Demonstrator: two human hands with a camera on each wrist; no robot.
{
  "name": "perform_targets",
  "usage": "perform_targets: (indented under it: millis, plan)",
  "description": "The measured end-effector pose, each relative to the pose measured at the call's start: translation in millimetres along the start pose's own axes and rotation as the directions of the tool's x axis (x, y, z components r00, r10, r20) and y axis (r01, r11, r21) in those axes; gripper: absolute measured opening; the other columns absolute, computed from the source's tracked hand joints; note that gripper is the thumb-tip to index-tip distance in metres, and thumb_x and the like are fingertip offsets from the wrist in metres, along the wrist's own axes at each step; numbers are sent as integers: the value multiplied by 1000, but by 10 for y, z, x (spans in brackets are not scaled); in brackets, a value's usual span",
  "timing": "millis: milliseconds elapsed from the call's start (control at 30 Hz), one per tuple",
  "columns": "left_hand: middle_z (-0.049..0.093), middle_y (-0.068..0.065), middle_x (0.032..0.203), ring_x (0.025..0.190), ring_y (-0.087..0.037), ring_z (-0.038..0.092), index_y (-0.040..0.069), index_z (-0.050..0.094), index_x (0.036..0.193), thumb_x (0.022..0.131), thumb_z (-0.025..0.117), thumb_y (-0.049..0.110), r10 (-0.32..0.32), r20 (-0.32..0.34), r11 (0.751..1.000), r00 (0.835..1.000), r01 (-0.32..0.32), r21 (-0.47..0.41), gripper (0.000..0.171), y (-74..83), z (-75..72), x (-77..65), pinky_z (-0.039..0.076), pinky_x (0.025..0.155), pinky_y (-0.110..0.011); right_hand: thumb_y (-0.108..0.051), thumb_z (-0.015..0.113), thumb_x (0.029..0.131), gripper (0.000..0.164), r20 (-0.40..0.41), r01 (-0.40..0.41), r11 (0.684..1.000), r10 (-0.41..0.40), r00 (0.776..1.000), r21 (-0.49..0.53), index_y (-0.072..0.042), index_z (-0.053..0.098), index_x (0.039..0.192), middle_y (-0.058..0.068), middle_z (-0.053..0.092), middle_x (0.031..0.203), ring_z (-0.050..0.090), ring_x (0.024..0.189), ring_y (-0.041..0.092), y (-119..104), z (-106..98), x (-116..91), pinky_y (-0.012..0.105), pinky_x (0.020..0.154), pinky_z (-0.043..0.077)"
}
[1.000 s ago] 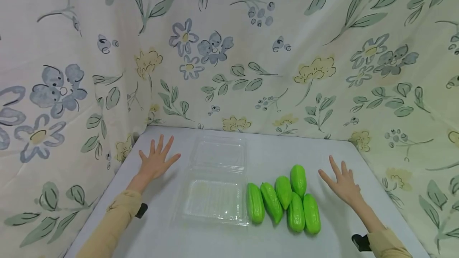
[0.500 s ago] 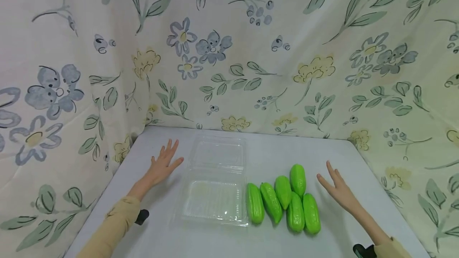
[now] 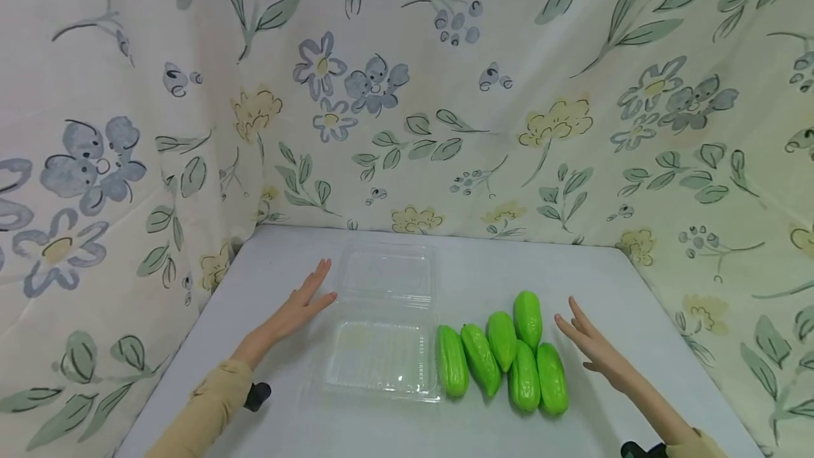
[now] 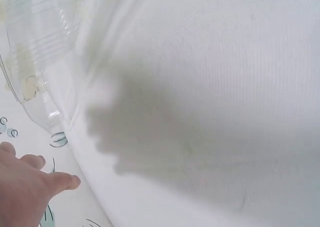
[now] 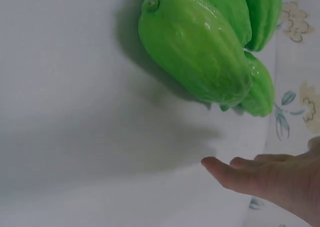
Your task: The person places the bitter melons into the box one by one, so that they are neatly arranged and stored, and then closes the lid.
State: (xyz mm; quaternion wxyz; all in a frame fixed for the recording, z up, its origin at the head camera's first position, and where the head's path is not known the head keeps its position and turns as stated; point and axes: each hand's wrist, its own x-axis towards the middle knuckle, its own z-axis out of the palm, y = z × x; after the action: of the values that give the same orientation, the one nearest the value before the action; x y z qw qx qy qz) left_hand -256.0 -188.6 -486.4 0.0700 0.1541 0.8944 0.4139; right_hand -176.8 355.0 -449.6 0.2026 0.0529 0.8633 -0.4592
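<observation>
A clear plastic clamshell box lies spread on the white table, its lid folded back to the far side. Beside its right edge lie several glossy, bright green cucumber-like vegetables in a loose cluster. My left hand hovers left of the box, fingers extended and thumb apart, holding nothing. To the right of the vegetables, my right hand is held above the table with straight fingers and nothing in it. The right wrist view shows a vegetable close up, apart from that hand.
A floral-patterned cloth rises behind the white table and at both sides. A dark wrist device shows under the left sleeve, and another at the right sleeve.
My left hand has moved right, toward the box, and slightly nearer. The right hand has shifted left toward the vegetables, its fingers less spread. Box and vegetables lie as before.
</observation>
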Motion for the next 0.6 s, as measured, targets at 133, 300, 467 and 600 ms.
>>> perform_targets:
  millis: [133, 300, 467, 600]
  plan:
    - [-4, -6, 161, 146, -40, -1, 27, 1, 154, 98, 45, 45, 21, 12, 999, 1000, -20, -44, 73, 10, 54, -12, 3, 108, -68, -50, 33, 100, 80, 37, -22, 997, 19, 999, 68, -25, -27, 147, 35, -13, 151, -3, 135, 60, 7, 56, -21, 76, 91, 29]
    - [0, -9, 161, 146, -39, 4, 25, 6, 154, 98, 47, 43, 50, 15, 995, 999, -48, -88, 72, 12, 113, -15, 11, 111, -62, -48, 37, 100, 83, 66, -40, 993, 32, 997, 114, -22, -24, 148, 36, -9, 151, 1, 133, 63, 36, 123, -29, 73, 89, 34]
    - [4, -7, 161, 147, -37, 7, 23, 9, 154, 97, 49, 44, 60, 12, 994, 998, -59, -93, 72, 15, 168, -32, 13, 112, -59, -48, 39, 99, 83, 78, -56, 990, 46, 996, 129, -18, -20, 150, 35, -7, 152, 4, 134, 62, 63, 181, -46, 71, 88, 37]
    - [11, -7, 160, 146, -36, 13, 21, 18, 153, 96, 52, 40, 79, -20, 993, 997, -81, -91, 69, 14, 209, -54, 16, 112, -59, -46, 41, 99, 83, 67, -55, 990, 46, 997, 134, -15, -16, 151, 36, -2, 152, 9, 135, 60, 92, 217, -63, 68, 89, 40]
